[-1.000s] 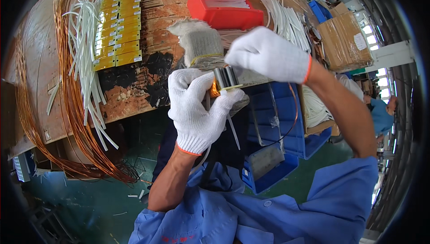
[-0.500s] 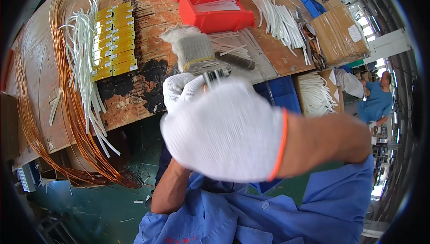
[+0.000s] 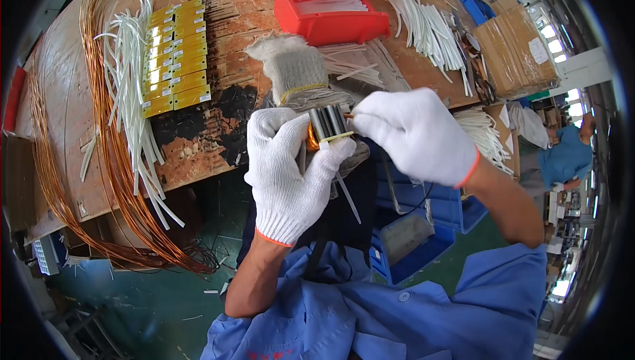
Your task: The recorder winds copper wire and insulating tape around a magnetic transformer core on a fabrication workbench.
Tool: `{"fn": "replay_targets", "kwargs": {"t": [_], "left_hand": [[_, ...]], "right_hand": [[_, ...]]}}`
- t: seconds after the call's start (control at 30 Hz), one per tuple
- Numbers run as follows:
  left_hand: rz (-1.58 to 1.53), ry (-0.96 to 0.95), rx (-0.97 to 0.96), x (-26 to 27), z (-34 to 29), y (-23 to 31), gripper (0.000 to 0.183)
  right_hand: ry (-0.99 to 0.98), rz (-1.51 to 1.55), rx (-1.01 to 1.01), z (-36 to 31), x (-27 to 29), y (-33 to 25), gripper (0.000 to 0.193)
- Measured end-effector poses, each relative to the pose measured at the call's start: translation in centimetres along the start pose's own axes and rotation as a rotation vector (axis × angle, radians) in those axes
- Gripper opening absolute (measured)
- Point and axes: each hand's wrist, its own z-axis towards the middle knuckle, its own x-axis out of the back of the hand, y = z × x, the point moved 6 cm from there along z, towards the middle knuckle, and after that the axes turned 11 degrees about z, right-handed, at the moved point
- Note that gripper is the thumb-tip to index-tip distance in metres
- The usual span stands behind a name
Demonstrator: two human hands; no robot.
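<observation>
My left hand [image 3: 284, 178], in a white knitted glove, grips a small wire-wound coil [image 3: 329, 122] in front of the bench edge. The coil has dark grey rods side by side, a pale yellow end plate and orange copper winding. To its right, my gloved right hand [image 3: 417, 135] is closed with its fingertips pinched at a short copper-coloured wire end [image 3: 348, 116] beside the rods. A thin white sleeve [image 3: 348, 198] hangs below the coil. Just beyond stands a cloth-wrapped block [image 3: 294, 72] with a yellow band.
Left on the bench [image 3: 231, 49] lie copper wire bundles [image 3: 119, 161], white tubes [image 3: 126, 69] and yellow rectangular pieces [image 3: 175, 59]. A red bin [image 3: 357, 28] of white tubes stands at the back. Blue crates [image 3: 423, 241] sit below right. Another person [image 3: 565, 158] is at far right.
My right hand has moved from in front of the coil out to the right, uncovering the coil and my left hand. The view has shifted slightly.
</observation>
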Motion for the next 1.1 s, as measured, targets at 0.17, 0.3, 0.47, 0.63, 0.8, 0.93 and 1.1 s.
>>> {"fn": "replay_targets", "kwargs": {"t": [0.17,0.3,0.47,0.63,0.8,0.93,1.1], "left_hand": [[0.041,0.008,-0.067,-0.4,-0.1,-0.5,0.05],[0.043,0.017,-0.074,-0.7,-0.3,-0.9,0.051],[0.083,0.015,-0.09,-0.3,-0.2,-0.3,0.053],[0.039,0.009,-0.063,-0.3,-0.3,-0.4,0.05],[0.012,0.011,-0.045,-0.3,-0.2,0.1,0.04],[0.016,0.046,-0.082,-0.4,-0.1,-0.1,0.039],[0.051,0.004,-0.215,-0.5,0.2,-0.4,0.051]], "right_hand": [[0.382,-0.172,0.496,-1.1,-0.4,-4.3,0.019],[0.37,-0.207,0.668,-0.9,-1.5,-5.1,0.025],[0.407,0.051,0.517,-1.7,-0.9,-2.9,0.019],[0.49,-0.022,0.459,-1.3,-0.7,-2.6,0.027],[0.342,-0.204,0.256,-4.4,-1.4,0.3,0.022],[0.288,-0.392,0.306,-6.4,-2.6,-2.2,0.013],[0.216,-0.433,0.261,-8.9,-4.0,-6.4,0.012]]}}
